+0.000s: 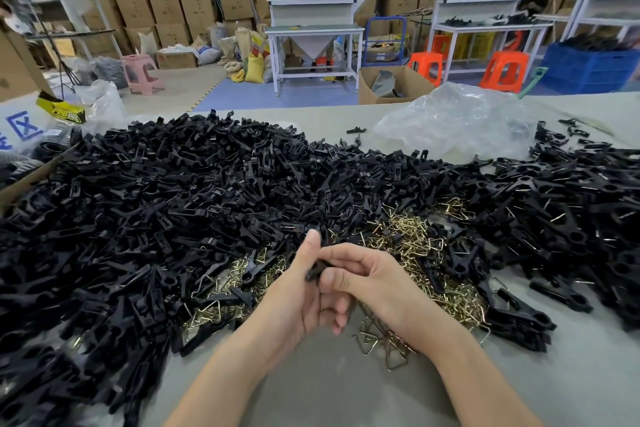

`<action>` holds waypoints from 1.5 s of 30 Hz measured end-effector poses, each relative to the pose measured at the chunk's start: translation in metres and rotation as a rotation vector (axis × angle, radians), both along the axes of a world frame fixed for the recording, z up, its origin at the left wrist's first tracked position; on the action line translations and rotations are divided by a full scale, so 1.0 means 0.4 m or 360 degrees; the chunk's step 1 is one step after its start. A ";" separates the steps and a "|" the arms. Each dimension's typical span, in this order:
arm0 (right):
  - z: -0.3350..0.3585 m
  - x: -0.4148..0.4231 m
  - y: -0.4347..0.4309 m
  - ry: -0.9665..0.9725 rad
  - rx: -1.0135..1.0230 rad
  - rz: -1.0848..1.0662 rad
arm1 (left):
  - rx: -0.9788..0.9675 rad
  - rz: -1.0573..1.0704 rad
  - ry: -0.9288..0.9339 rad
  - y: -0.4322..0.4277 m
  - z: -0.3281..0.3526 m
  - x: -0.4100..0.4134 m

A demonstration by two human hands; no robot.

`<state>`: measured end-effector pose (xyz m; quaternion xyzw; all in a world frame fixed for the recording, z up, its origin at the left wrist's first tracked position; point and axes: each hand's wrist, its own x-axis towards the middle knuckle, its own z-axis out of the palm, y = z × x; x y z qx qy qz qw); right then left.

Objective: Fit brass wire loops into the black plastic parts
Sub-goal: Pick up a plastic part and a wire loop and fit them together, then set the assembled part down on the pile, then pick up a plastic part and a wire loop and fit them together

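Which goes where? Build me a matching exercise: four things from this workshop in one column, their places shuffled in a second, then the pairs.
1 brass wire loops
2 clear plastic bag
3 pink stool
4 blue crate

A floor, back left
B background, far right
C table, front centre
D table, back right

Pairs: 1-C, 2-D, 3-A, 4-B

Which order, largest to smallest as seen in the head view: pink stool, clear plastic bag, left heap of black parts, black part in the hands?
1. heap of black parts
2. clear plastic bag
3. pink stool, small only because far off
4. black part between left hand and right hand
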<state>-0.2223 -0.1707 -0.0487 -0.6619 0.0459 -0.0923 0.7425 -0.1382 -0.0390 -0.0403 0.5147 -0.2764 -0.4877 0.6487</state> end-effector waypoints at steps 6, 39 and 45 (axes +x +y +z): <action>0.045 -0.022 -0.063 -0.0266 0.0391 -0.0418 | -0.0080 0.0137 -0.0002 -0.006 -0.022 0.005; -0.051 0.041 0.020 -0.0014 -0.1303 -0.0812 | 0.1223 0.0969 -0.2475 0.017 -0.062 0.156; -0.059 0.043 0.010 0.0031 -0.1311 -0.0826 | 0.1114 0.1033 -0.2555 0.025 -0.064 0.148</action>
